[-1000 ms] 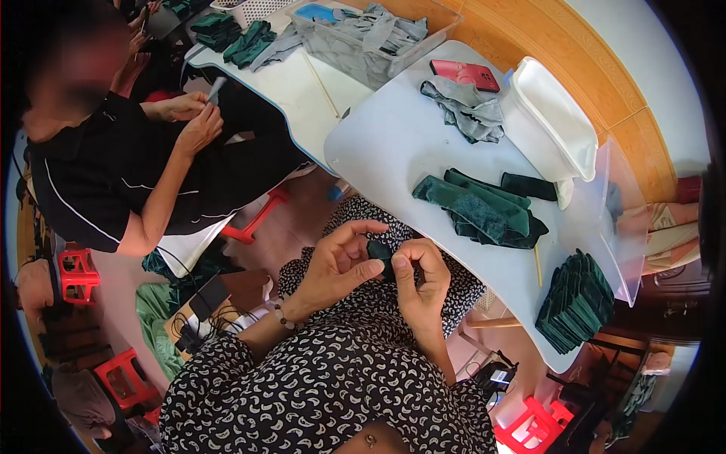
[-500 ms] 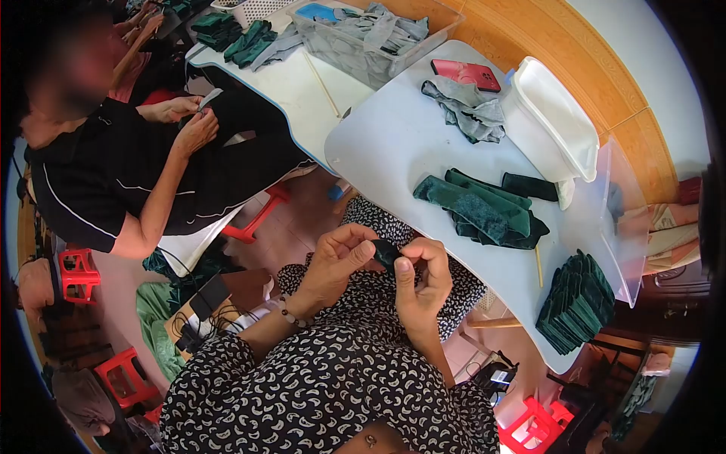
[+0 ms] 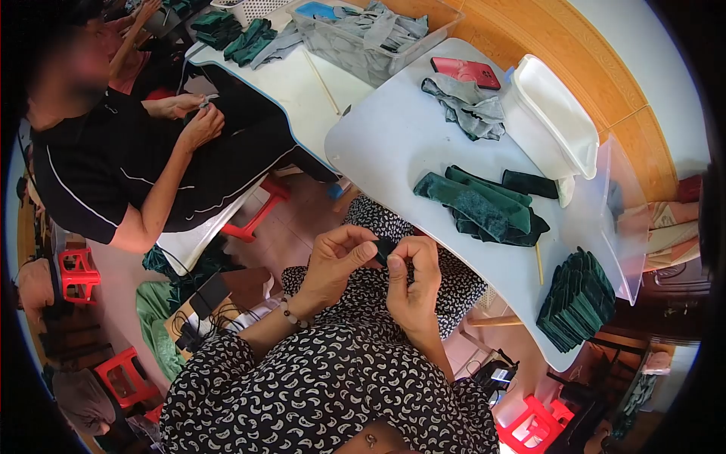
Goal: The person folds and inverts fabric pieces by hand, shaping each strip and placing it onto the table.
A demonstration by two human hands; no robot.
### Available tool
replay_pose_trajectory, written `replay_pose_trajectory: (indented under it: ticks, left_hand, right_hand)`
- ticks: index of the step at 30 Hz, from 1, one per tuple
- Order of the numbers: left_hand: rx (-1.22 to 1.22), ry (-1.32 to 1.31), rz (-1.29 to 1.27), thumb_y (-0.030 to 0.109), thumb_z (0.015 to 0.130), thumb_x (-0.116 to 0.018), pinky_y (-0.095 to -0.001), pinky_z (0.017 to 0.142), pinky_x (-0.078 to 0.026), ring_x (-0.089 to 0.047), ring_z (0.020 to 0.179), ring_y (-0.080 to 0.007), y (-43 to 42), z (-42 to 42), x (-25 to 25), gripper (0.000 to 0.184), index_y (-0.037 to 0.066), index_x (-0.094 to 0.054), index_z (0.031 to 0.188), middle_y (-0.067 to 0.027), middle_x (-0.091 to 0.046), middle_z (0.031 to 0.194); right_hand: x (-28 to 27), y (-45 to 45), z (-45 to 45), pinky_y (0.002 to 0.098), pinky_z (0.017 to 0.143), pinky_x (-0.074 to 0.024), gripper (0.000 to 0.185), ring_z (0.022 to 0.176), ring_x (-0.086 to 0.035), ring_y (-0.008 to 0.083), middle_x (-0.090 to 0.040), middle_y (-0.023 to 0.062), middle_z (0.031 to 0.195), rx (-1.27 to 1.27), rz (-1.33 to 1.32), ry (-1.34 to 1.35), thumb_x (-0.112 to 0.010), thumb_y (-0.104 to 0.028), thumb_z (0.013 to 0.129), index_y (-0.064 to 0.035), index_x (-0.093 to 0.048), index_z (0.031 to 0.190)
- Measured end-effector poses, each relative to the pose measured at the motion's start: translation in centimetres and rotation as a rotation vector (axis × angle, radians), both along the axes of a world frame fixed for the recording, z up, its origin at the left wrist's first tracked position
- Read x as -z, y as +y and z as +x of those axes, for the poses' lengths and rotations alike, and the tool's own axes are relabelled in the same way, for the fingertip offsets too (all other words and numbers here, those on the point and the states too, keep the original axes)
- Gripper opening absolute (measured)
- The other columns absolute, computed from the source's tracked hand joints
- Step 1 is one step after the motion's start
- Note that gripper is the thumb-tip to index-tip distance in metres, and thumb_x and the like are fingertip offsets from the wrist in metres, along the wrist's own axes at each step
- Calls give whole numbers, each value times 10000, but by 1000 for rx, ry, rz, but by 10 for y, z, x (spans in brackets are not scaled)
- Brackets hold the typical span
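Note:
Above my lap, a small piece of dark green fabric (image 3: 385,249) is pinched between both hands. My left hand (image 3: 337,261), with a beaded bracelet at the wrist, grips its left side between thumb and fingers. On the other side my right hand (image 3: 414,281) is closed on it with thumb and forefinger. Much of the piece is covered by my fingers. Dark green velvet pieces (image 3: 484,206) lie on the white table (image 3: 386,151) beyond my right hand. Farther right, a neat stack of folded green velvet pieces (image 3: 576,300) sits at the table's edge.
A white bin (image 3: 552,121), a red phone (image 3: 465,73) and grey-green cloth (image 3: 467,107) are at the table's back. A thin stick (image 3: 539,264) lies near the stack. Behind stands a clear box (image 3: 378,45) of grey fabric. A person in black (image 3: 128,166) works at left.
My right hand has shifted slightly left, closer to my left hand, and its fingers have curled in more. The person at left has moved their hands and legs a little.

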State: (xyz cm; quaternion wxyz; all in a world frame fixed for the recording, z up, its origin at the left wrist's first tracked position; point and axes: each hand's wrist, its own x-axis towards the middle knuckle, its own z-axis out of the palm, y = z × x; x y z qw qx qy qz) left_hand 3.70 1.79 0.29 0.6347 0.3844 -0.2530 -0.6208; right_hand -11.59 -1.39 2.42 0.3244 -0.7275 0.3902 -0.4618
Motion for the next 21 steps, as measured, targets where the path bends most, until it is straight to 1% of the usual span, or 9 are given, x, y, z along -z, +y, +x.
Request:
replay_pose_trajectory:
  ticks: [1,6,7,10,11,13,15,18,21]
  left_hand:
    - [0,0,0,143,934,-714,-276,745,-593,-668,832,-115,0,0,-1,175,6,-682,1038,-45,-702,937]
    - [-41,5,-2,181,931,-723,-278,764,-572,-638,809,-101,-3,6,1,178,33,-636,981,-21,-655,899]
    - [-39,6,-3,181,931,-723,-278,764,-572,-638,809,-101,-5,6,1,178,33,-636,981,-21,-655,899]
    - [-103,-164,-178,170,927,-727,-261,782,-546,-638,828,-102,-6,1,-5,206,19,-634,1030,-41,-653,969]
    - [-62,-192,-169,161,922,-731,-248,776,-533,-633,831,-97,-6,-3,-13,220,11,-629,1048,-45,-647,997]
    - [-24,-222,-158,151,918,-735,-235,771,-520,-628,834,-92,-4,-2,-15,237,3,-624,1065,-49,-641,1025]
    - [59,-449,-185,144,904,-751,-226,771,-506,-618,842,-80,0,4,-5,257,4,-624,1080,-26,-646,984]
    - [30,-200,-47,147,897,-761,-225,765,-505,-613,845,-70,-1,4,-4,236,18,-632,1047,-3,-649,938]
    - [33,-288,-81,148,899,-761,-215,753,-497,-608,845,-61,-3,7,-2,223,23,-642,1040,14,-652,906]
  right_hand:
    - [4,2,0,303,672,-458,81,810,-548,198,-607,108,970,0,0,0,-651,-42,927,-7,-579,943]
    - [11,7,3,264,858,-402,138,915,-465,135,-516,55,1024,-142,489,-685,-469,-164,1059,-40,-487,1000]
    - [12,5,1,256,920,-371,133,942,-455,125,-517,46,1034,-176,436,-638,-455,-164,1066,-47,-491,1013]
    - [8,8,1,253,906,-372,129,939,-451,119,-518,47,1031,-140,481,-503,-459,-160,1064,-43,-491,1019]
    - [11,8,3,241,839,-407,142,885,-474,110,-522,39,1007,-122,489,-481,-468,-174,1066,-45,-493,1013]
    - [9,8,6,233,791,-419,153,846,-484,102,-524,34,995,-147,529,-540,-473,-189,1068,-48,-497,1015]
    - [10,8,6,225,742,-431,164,808,-494,95,-527,29,983,-165,567,-600,-478,-204,1069,-50,-501,1018]
    - [14,4,3,216,675,-436,186,756,-502,87,-535,27,959,-182,608,-742,-480,-234,1072,-55,-504,1024]
    - [13,2,1,228,721,-422,282,790,-487,91,-556,35,972,-143,638,-735,-499,-322,1059,-41,-521,1064]
